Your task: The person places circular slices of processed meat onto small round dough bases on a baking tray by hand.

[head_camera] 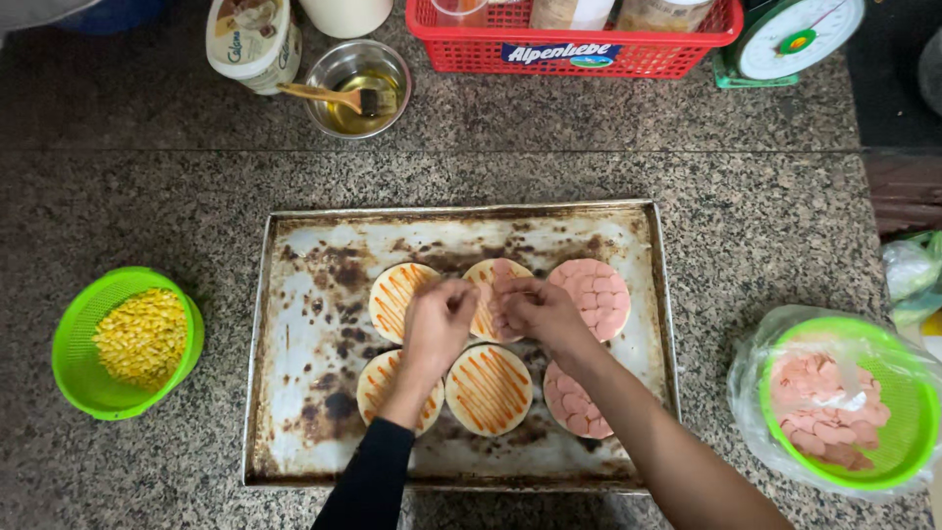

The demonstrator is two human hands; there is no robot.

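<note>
A: Start wide. What is on the surface (pixel 589 177)?

B: Speckled stone, with a big, scorched tray (pixel 304 432) in the middle. Six small round bases sit on it in two rows of three. Left of the tray is a green basket of corn (pixel 137 339); right of it, a bagged green basket of pink sausage slices (pixel 844 402). Behind it are a steel bowl with oil and a brush (pixel 355 90), a tub, a red crate (pixel 569 49) and a scale (pixel 795 34).

A: Which step is in hand?

B: Topping, I'd judge. The two right-hand bases (pixel 589 294) are fully covered with sausage slices. The middle back base (pixel 494 294) has orange sauce stripes and a few slices at its right edge; both hands are over it.

A: And the hands?

B: The left hand (pixel 439 319) is curled, fingertips together, pinching at the base. The right hand (pixel 535 312) is bunched too, fingers closed on what look like slices, though I cannot tell how many.

A: What does the next move call for?

B: Probably laying slices flat and overlapping, working leftward until the sauce is hidden, as on the finished ones.

A: The other bases?

B: Three carry only sauce stripes: back left (pixel 397 294), front left partly under the left forearm, and front middle (pixel 489 390).
</note>
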